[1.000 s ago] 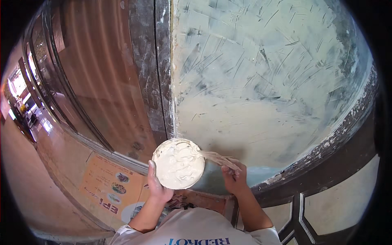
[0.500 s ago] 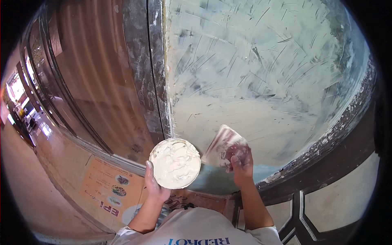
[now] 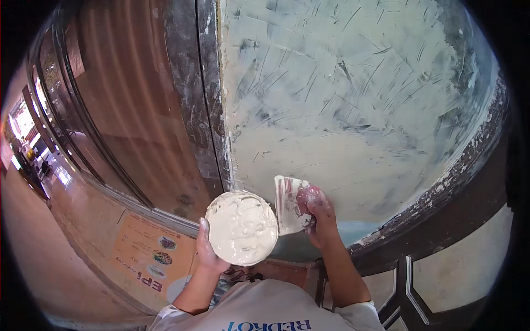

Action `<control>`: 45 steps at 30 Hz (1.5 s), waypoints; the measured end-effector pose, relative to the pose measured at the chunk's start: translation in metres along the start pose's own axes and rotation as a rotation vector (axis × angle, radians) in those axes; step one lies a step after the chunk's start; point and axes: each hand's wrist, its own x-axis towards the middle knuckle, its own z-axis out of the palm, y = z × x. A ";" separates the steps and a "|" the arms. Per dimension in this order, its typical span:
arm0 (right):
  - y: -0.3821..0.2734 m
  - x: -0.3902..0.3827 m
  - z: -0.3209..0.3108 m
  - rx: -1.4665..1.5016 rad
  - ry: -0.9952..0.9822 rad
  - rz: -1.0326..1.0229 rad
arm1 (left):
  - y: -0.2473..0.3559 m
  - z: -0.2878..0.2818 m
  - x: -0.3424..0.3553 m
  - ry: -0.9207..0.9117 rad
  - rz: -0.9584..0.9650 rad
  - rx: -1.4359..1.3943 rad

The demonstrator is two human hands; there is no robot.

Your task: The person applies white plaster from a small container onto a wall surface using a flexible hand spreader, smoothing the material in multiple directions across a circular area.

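My left hand (image 3: 208, 248) grips a round tub of cream-white putty (image 3: 243, 227) from its left and lower side, thumb up along the rim. The putty inside has a rough, stirred surface. In my right hand (image 3: 320, 212) is a flat, wide putty scraper (image 3: 290, 204), smeared with white paste. The scraper's straight edge stands nearly upright close to the tub's right rim; whether it touches cannot be made out. White residue coats my right fingers. Ahead of both hands rises a wall panel (image 3: 331, 110) covered with pale putty in streaky strokes, dark patches showing through.
A dark frame post (image 3: 190, 83) borders the panel on the left, with brown glass (image 3: 121, 99) beyond it. An orange printed sheet (image 3: 143, 251) lies on the floor at lower left. Dark trim with pale panels (image 3: 464, 270) runs along the lower right.
The scraper has turned more upright and moved left and slightly down toward the tub. The tub has shifted a little right and down in my left hand.
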 end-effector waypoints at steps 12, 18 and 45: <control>-0.018 -0.005 -0.017 -0.133 -0.102 -0.170 | 0.004 0.002 -0.001 0.104 0.120 0.081; -0.016 0.001 -0.011 -0.429 -0.180 -0.103 | 0.000 -0.004 0.003 0.173 0.203 0.158; -0.046 -0.008 0.015 -1.054 -0.319 -0.350 | 0.001 -0.013 0.008 0.272 0.320 0.105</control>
